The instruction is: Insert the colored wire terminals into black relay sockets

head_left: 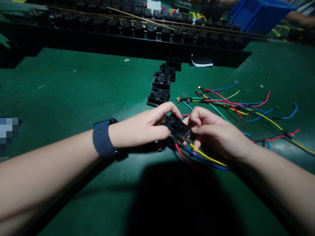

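Note:
My left hand (150, 127) grips a black plastic socket housing (176, 126) by its left side, thumb on the near edge and index finger over the far edge. Red, blue and yellow wires (204, 154) run out of the housing's near right side. At its right corner, my right hand (214, 129) is closed with thumb and index finger pinched together; what lies between them is hidden. A short piece of red wire (186, 115) shows between the two hands. Just beyond, several similar black housings (159, 95) stand in a row.
Loose coloured wires with metal terminals (221, 101) lie on the green tabletop (81, 88) to the right. Across the back runs a long black rack (118, 42) carrying rows of black parts. A blue bin (258, 16) stands behind it, with another person's arm (300, 18) beside it.

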